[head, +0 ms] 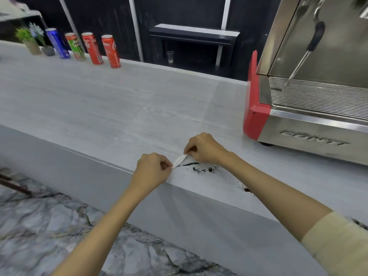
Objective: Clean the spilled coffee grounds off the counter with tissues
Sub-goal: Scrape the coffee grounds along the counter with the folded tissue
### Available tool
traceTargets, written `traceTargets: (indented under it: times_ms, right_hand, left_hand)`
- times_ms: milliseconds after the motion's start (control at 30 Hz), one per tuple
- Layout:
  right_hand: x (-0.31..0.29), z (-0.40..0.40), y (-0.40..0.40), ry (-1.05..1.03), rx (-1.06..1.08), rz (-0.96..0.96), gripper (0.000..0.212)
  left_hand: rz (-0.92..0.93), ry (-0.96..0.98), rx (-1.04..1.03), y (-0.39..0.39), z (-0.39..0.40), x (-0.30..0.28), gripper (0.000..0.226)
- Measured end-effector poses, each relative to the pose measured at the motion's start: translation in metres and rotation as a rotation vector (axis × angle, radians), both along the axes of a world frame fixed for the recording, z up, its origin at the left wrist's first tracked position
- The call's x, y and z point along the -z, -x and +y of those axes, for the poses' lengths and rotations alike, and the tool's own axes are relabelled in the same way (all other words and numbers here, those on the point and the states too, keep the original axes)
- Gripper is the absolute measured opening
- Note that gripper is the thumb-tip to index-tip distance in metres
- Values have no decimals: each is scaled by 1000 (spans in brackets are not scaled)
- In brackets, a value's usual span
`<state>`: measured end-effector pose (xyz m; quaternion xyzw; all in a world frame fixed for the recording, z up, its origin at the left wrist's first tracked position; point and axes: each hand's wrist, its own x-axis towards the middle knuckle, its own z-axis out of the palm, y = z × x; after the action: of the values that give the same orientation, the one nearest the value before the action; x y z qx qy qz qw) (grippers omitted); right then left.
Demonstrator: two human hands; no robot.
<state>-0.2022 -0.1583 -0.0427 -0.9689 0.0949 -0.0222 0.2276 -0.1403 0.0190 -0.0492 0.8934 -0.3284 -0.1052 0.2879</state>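
Observation:
Dark coffee grounds lie scattered on the grey counter near its front edge, with a thin dark line of them beside the tissue and a small clump further right. A folded white tissue is stretched between both hands, just above or touching the counter at the left end of the grounds. My left hand pinches its lower left end. My right hand pinches its upper right end. Most of the tissue is hidden inside the fingers.
A steel and red espresso machine stands on the counter at the right, with a steam wand hanging over its drip tray. Several drink cans and small potted plants line the far left edge. Marble floor lies below.

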Motion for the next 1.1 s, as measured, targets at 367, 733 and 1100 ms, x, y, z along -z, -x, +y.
traceTargets:
  times_ms: [367,733,1100]
  right_hand:
    - [-1,6,6,12,53,22,21]
    - [-6,-25,41,-14,110,47,18]
    - [-6,-45,71,30,27,41,23]
  left_hand:
    - [-3,-18,-12,7,-5,2,15]
    - [89,43,-37,48,-34,2,14]
    - [84,21,-110,88,-57,1,19]
